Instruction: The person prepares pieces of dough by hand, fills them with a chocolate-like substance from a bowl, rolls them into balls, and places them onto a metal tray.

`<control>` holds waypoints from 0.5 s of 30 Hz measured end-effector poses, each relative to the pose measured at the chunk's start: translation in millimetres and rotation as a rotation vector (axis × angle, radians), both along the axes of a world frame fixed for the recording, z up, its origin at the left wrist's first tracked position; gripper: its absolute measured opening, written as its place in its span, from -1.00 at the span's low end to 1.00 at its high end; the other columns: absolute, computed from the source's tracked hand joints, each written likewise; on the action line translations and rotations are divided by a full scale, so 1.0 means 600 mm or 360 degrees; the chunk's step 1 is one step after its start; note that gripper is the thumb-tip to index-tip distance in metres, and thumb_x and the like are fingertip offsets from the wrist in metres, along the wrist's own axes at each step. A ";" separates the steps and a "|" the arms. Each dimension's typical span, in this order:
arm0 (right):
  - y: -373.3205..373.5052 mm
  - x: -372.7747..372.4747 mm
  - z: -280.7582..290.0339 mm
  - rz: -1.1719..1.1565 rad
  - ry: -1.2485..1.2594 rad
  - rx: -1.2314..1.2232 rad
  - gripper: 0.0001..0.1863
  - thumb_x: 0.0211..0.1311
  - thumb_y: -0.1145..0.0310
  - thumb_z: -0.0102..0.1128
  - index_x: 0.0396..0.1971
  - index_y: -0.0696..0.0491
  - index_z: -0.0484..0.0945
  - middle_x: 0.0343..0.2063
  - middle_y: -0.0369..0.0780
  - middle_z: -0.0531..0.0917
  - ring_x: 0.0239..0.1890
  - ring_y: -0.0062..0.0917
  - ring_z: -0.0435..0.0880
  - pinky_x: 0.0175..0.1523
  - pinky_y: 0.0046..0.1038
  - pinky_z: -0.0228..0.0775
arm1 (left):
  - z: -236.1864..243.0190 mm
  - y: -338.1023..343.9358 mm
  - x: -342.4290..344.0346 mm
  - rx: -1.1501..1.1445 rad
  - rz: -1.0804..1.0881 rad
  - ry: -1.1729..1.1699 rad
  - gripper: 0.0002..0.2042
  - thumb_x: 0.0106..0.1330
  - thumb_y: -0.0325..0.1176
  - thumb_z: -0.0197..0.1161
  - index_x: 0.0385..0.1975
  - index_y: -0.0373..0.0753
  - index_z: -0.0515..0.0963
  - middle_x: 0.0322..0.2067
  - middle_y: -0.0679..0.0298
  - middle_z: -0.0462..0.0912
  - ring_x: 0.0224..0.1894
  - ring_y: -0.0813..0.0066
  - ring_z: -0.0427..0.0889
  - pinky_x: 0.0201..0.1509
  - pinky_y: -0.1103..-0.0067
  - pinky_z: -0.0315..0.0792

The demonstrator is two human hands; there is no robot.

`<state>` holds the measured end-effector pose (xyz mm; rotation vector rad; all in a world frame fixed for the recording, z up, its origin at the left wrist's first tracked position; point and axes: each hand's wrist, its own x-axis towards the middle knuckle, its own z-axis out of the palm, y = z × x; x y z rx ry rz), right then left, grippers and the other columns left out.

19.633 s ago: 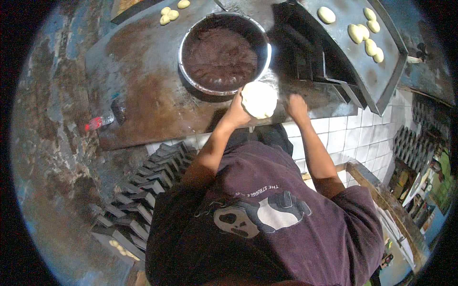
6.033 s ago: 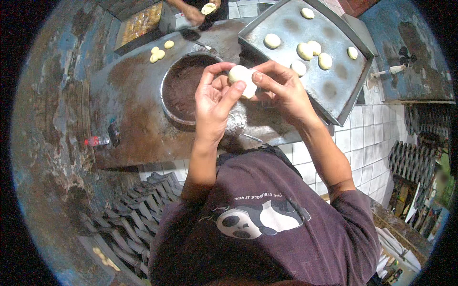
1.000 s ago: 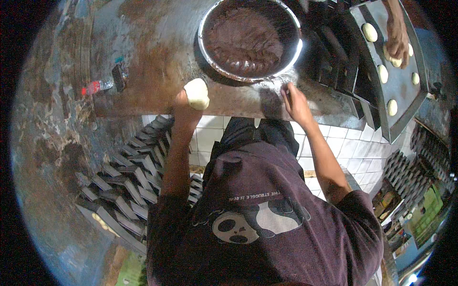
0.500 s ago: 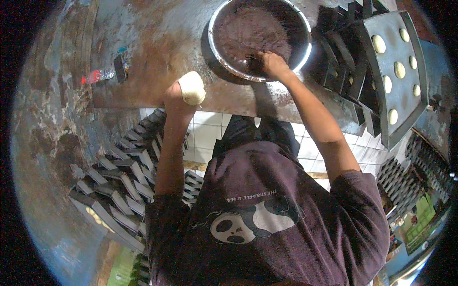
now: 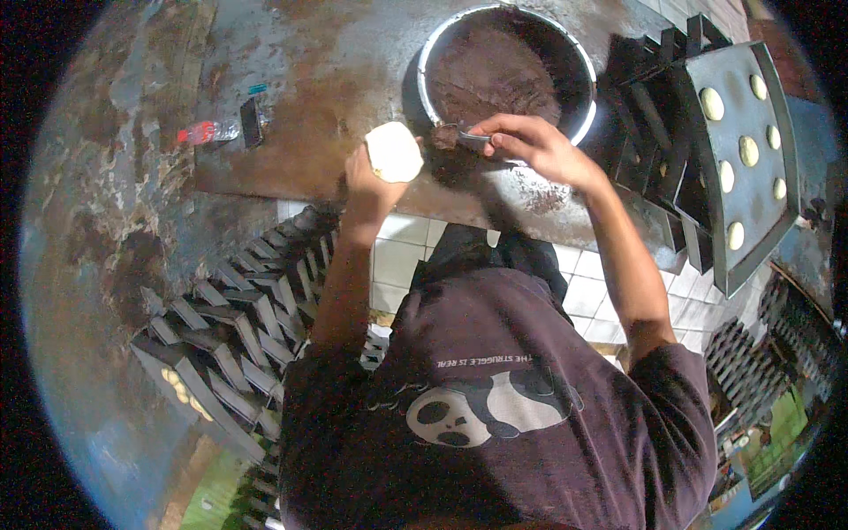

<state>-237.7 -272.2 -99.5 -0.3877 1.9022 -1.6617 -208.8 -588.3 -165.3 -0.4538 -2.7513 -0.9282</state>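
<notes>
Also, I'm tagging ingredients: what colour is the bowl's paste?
Dark brown; the paste shows best in the head view.

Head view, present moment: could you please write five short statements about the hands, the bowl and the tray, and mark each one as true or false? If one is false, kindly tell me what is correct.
1. The left hand holds a piece of pale dough. True.
2. The right hand holds a metal tool near the rim of the bowl. True.
3. The bowl contains white flour. False: it contains dark brown paste.
4. Seven pale rounds show on the metal tray. True.
5. The metal tray is to the left of the bowl. False: it is to the right.
</notes>
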 end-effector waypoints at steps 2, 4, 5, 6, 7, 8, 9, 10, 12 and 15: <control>-0.032 0.036 0.057 -0.0330 0.0706 0.0167 -0.64 0.38 0.48 0.09 0.13 0.03 0.64 -0.22 -0.13 0.65 -0.08 -0.30 0.66 0.13 -0.34 0.48 | 0.080 0.057 -0.018 0.0283 -0.0050 -0.0341 -0.61 0.19 -0.42 0.49 0.02 -0.31 0.60 -0.13 0.18 0.77 -0.08 0.33 0.77 0.04 0.45 0.62; -0.056 0.066 0.079 -0.0490 0.0845 0.0286 -0.52 0.21 0.57 0.17 0.15 -0.02 0.65 -0.18 -0.09 0.61 -0.08 -0.20 0.62 0.12 -0.29 0.48 | 0.098 0.090 -0.019 0.0521 -0.0090 -0.0512 -0.62 0.22 -0.46 0.46 0.04 -0.32 0.58 -0.13 0.18 0.77 -0.08 0.33 0.77 0.05 0.46 0.62; -0.066 0.075 0.072 -0.0547 0.0981 0.0345 -0.45 0.12 0.60 0.22 0.17 -0.05 0.65 -0.17 -0.12 0.61 -0.08 -0.21 0.60 0.12 -0.27 0.48 | 0.077 0.096 -0.017 0.0611 -0.0109 -0.0514 -0.63 0.24 -0.47 0.44 0.05 -0.33 0.57 -0.13 0.18 0.77 -0.08 0.33 0.77 0.06 0.47 0.61; -0.074 0.082 0.074 -0.0591 0.1063 0.0453 -0.38 0.07 0.60 0.27 0.21 -0.08 0.62 -0.12 -0.12 0.60 -0.06 -0.19 0.60 0.12 -0.25 0.49 | 0.084 0.113 -0.020 0.0702 -0.0134 -0.0521 -0.63 0.27 -0.47 0.42 0.06 -0.34 0.56 -0.13 0.18 0.77 -0.08 0.33 0.77 0.07 0.48 0.60; -0.075 0.088 0.065 -0.0616 0.1099 0.0483 -0.35 0.05 0.60 0.28 0.23 -0.10 0.61 -0.09 -0.11 0.60 -0.04 -0.18 0.59 0.13 -0.24 0.49 | 0.095 0.129 -0.024 0.0562 -0.0296 -0.0130 -0.75 0.32 -0.48 0.38 -0.04 -0.33 0.59 -0.22 0.20 0.76 -0.17 0.35 0.74 -0.03 0.49 0.59; -0.076 0.094 0.056 -0.0641 0.1138 0.0511 -0.31 0.02 0.60 0.30 0.25 -0.12 0.59 -0.06 -0.11 0.59 -0.02 -0.17 0.59 0.14 -0.23 0.49 | 0.102 0.139 -0.025 0.0553 -0.0284 -0.0170 -0.78 0.33 -0.47 0.38 -0.08 -0.32 0.60 -0.26 0.21 0.74 -0.21 0.35 0.73 -0.08 0.47 0.57; -0.075 0.100 0.049 -0.0655 0.1150 0.0509 -0.28 0.00 0.62 0.30 0.26 -0.13 0.58 -0.05 -0.10 0.58 -0.01 -0.16 0.59 0.14 -0.22 0.49 | 0.107 0.147 -0.027 0.0542 -0.0271 -0.0210 -0.82 0.33 -0.46 0.38 -0.12 -0.31 0.60 -0.30 0.23 0.72 -0.25 0.36 0.71 -0.13 0.46 0.55; -0.072 0.106 0.044 -0.0670 0.1161 0.0506 -0.26 -0.02 0.63 0.30 0.28 -0.15 0.57 -0.03 -0.10 0.58 0.00 -0.16 0.59 0.15 -0.21 0.48 | 0.110 0.153 -0.029 0.0532 -0.0260 -0.0250 -0.85 0.34 -0.46 0.38 -0.16 -0.30 0.61 -0.34 0.24 0.71 -0.28 0.37 0.69 -0.18 0.44 0.53; -0.067 0.118 0.042 -0.0682 0.1178 0.0519 -0.22 -0.05 0.65 0.30 0.29 -0.16 0.56 -0.01 -0.10 0.57 0.01 -0.15 0.59 0.16 -0.20 0.48 | 0.109 0.159 -0.035 0.0615 -0.0285 -0.0202 -0.89 0.36 -0.42 0.39 -0.29 -0.28 0.59 -0.42 0.25 0.64 -0.37 0.38 0.60 -0.27 0.42 0.46; -0.055 0.134 0.046 -0.0681 0.1198 0.0587 -0.17 -0.09 0.68 0.29 0.31 -0.18 0.55 0.00 -0.10 0.57 0.02 -0.15 0.59 0.17 -0.19 0.49 | 0.114 0.176 -0.034 0.0764 -0.0273 -0.0217 -0.84 0.36 -0.38 0.41 -0.35 -0.27 0.57 -0.45 0.25 0.61 -0.41 0.40 0.56 -0.31 0.42 0.44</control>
